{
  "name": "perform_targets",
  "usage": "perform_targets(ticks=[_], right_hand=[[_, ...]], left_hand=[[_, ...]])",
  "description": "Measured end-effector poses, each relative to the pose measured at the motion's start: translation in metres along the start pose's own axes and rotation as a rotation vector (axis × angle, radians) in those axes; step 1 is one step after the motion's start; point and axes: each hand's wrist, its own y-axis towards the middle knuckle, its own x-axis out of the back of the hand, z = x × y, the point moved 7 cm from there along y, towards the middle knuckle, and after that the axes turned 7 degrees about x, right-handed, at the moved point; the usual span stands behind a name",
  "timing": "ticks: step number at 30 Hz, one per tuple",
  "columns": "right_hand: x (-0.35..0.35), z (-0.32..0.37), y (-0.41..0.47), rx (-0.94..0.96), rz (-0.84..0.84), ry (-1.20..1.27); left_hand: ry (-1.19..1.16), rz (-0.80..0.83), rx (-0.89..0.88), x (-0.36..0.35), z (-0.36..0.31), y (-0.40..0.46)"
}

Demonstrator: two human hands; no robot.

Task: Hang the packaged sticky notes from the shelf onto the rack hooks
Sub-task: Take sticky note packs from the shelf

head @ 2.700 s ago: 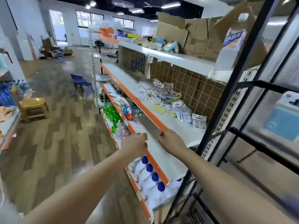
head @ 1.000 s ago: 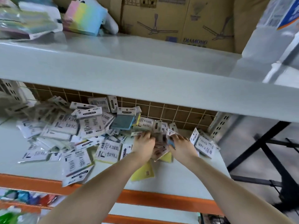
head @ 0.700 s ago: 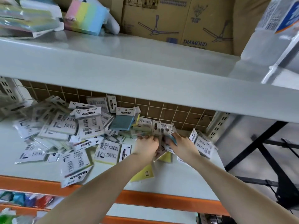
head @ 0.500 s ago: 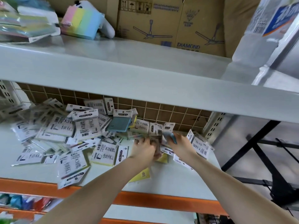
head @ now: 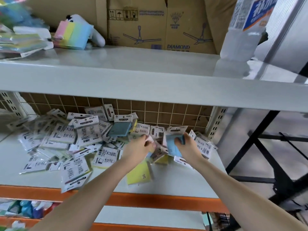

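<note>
Reaching under the upper shelf (head: 150, 75), both forearms are extended over the white shelf (head: 175, 180) with the orange front edge. The right hand (head: 188, 146) is closed round a blue sticky note packet (head: 172, 144), thumb on its face and fingers wrapped behind, so its grip is pinching that packet; the packet is held upright just above the shelf, toward the right end of the shelf and in front of the brown grid back panel (head: 166, 112). The left hand (head: 138, 146) is seen just beside it, fingers curled on the edge of blurred packets (head: 156, 151) between the two hands; which packet is gripped cannot be told. A loose pile of packaged sticky notes (head: 70, 140) is spread across the left and middle of the shelf, up against the back panel, many lying label side up. A yellow packet (head: 140, 174) lies flat near the front edge, partly under the left forearm. On the upper shelf, a pastel pad stack (head: 73, 35) and a cardboard box (head: 160, 24) printed with ceiling fans are set.
</note>
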Motion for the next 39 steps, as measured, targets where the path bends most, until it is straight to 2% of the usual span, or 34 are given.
perform_targets(ticks=[2, 5, 7, 10, 12, 14, 18, 20, 23, 27, 30, 33, 36, 39], right_hand=[[0.006, -0.002, -0.004, -0.024, -0.05, 0.214], [0.011, -0.005, -0.012, -0.043, -0.069, 0.42], [0.009, -0.011, -0.017, -0.085, -0.031, 0.488], [0.002, -0.026, -0.023, -0.192, 0.01, 0.563], [0.002, -0.038, -0.028, -0.284, -0.006, 0.585], [0.006, -0.049, -0.031, -0.335, -0.029, 0.545], [0.019, -0.055, -0.037, -0.224, -0.03, 0.435], [0.028, -0.057, -0.041, -0.185, -0.051, 0.402], [0.045, -0.054, -0.043, -0.085, -0.075, 0.282], [0.067, -0.039, -0.047, 0.081, -0.088, 0.08], [0.078, -0.032, -0.052, 0.133, -0.067, 0.071], [0.095, -0.024, -0.059, 0.162, -0.041, 0.019], [0.121, -0.009, -0.07, 0.238, -0.083, -0.003], [0.151, 0.007, -0.088, 0.311, -0.117, 0.023]], left_hand=[[-0.348, -0.05, 0.132, 0.01, 0.014, -0.001], [-0.81, -0.019, 0.287, 0.007, 0.024, -0.01], [-1.058, 0.097, 0.378, -0.007, 0.023, -0.021], [-1.433, 0.362, 0.492, -0.03, 0.011, -0.039], [-1.525, 0.469, 0.487, -0.04, 0.004, -0.047], [-1.528, 0.492, 0.466, -0.045, 0.002, -0.05], [-1.322, 0.428, 0.51, -0.053, 0.009, -0.052], [-1.177, 0.354, 0.507, -0.051, 0.011, -0.053], [-0.883, 0.234, 0.381, -0.045, 0.009, -0.051], [-0.805, 0.1, 0.342, -0.029, -0.002, -0.051], [-0.645, 0.066, 0.242, -0.015, -0.031, -0.052], [-0.495, 0.111, 0.062, -0.004, -0.07, -0.056], [-0.303, 0.095, -0.122, 0.009, -0.108, -0.062], [-0.354, 0.029, -0.156, 0.025, -0.136, -0.071]])
